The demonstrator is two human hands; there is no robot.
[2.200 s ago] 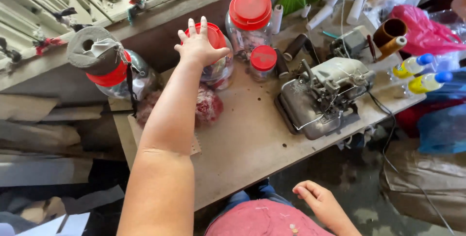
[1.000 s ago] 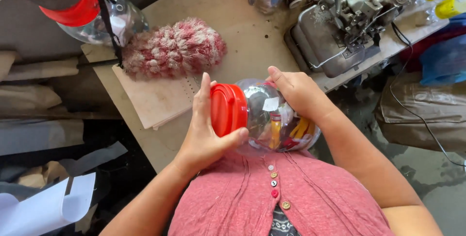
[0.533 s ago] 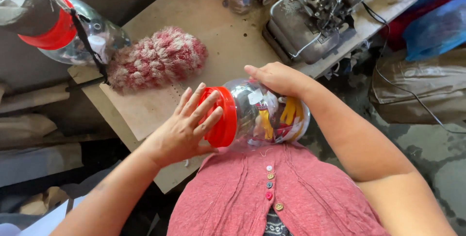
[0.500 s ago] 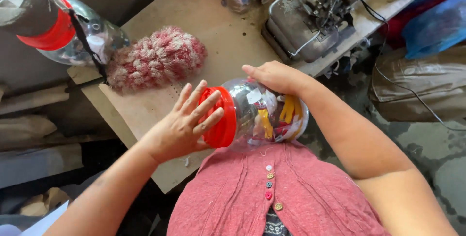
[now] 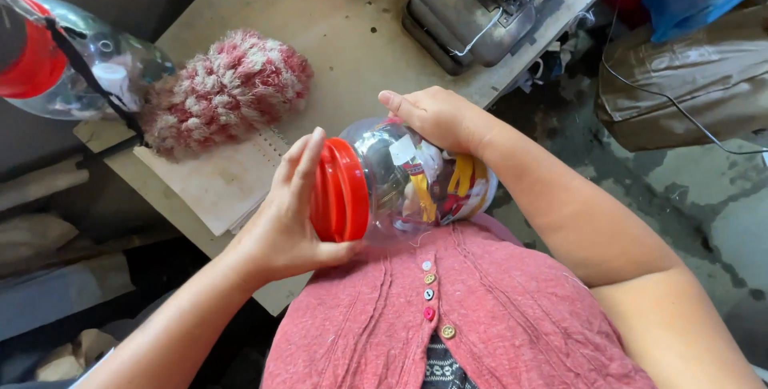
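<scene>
Left hand [image 5: 284,221] now cups red lid [image 5: 340,191], hiding its top.

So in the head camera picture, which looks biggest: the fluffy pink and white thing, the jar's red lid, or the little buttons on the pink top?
1. Fluffy pink and white yarn bundle, though it lies farther from the camera.
2. Round red plastic lid on the clear jar.
3. Small coloured buttons, by far the smallest.

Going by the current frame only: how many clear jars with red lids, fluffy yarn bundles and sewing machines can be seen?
Clear jars with red lids: 2, the held jar between left hand and right hand, and the side jar
Fluffy yarn bundle: 1
Sewing machine: 1
Total: 4
</scene>
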